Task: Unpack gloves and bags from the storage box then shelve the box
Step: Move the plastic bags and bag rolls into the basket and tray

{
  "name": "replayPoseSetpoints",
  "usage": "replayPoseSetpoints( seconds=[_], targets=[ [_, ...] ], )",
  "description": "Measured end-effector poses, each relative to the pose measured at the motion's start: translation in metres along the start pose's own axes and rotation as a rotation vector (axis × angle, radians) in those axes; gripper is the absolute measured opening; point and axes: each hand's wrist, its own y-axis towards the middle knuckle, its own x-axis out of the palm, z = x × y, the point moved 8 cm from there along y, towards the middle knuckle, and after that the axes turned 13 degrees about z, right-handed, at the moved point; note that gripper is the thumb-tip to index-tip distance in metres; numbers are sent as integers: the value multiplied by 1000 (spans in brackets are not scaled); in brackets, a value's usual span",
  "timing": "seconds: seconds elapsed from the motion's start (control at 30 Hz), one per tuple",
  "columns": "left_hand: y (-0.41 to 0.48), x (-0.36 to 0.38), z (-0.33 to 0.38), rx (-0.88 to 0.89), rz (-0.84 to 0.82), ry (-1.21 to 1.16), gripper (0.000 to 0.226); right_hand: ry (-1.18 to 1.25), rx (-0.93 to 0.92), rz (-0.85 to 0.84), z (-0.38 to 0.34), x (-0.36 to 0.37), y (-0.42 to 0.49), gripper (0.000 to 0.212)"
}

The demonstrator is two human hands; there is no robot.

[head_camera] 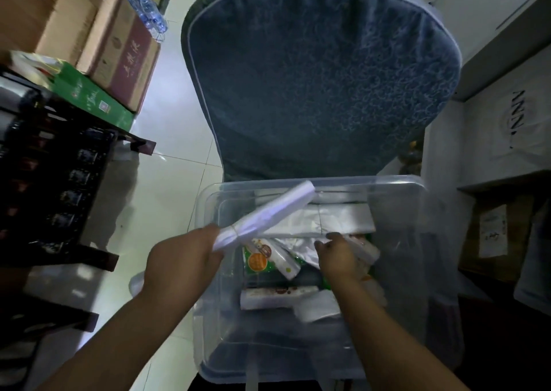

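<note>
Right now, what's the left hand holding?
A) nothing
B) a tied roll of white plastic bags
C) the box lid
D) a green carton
B: the left hand is closed around one end of a tied roll of white plastic bags, lifted above the rim of the clear storage box, while the right hand reaches down among the packets inside.

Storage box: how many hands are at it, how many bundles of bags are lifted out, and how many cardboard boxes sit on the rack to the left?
Hands: 2, left hand and right hand
Bag bundles lifted above the storage box: 1, the bundle in the left hand
Cardboard boxes on the rack: 1, brown
Total: 4
</note>
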Motion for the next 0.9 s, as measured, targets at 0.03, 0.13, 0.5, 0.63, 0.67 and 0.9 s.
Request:
replayPoseSetpoints(
  seconds=[0.03, 0.13, 0.5, 0.63, 0.67, 0.9],
  targets=[
    [0, 3, -5, -15, 0, -12, 17, 136, 158, 2, 7, 15, 3, 42],
    [-4, 18, -24, -71, -47, -35, 25, 609, 645, 7, 22, 56, 4, 46],
    [-18, -1, -37, 39, -54, 11, 32, 898, 684, 56, 2, 56, -7, 36],
    [-31, -29, -35, 71, -6, -60, 35, 711, 404, 237, 8, 3, -46, 29],
    [-36, -39, -29, 110, 19, -47, 31, 684, 346, 285, 8, -15, -61, 28],
    [-84, -100, 7, 259, 9, -173, 16, 723, 22, 595, 14, -152, -206, 5]
  ],
)
